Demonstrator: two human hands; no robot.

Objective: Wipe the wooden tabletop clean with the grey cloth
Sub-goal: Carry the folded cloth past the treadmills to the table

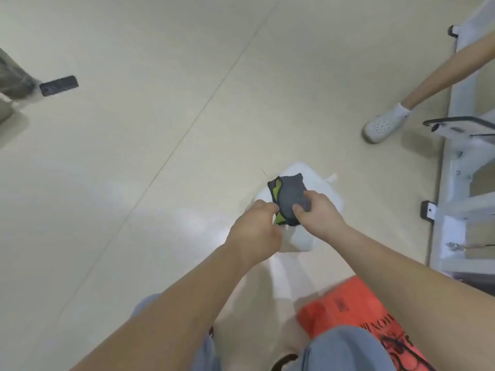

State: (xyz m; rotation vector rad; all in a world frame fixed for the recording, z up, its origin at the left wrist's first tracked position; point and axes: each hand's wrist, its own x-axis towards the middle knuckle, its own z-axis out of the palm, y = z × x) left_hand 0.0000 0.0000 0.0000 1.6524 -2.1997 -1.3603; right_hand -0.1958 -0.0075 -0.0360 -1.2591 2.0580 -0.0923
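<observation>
two hands are holding the cloth (290, 198) over the floor (134, 156), getting it ready.

the left hand (255, 227) is pinching the cloth's near edge with bent fingers, and the right hand (317, 214) is pinching its other side with thumb and fingers. the cloth is up in the air between the hands, above a white thing (325, 191) on the floor. it is looking grey and bunched up, with a bright green part showing at its left side. no wooden table is showing here, so the wiping is probably not started yet; this seems to be the step of picking up or folding the cloth. next, the person is likely needing to carry it to the table and press it flat. another person's leg (439, 76) is standing well apart at the right.
</observation>
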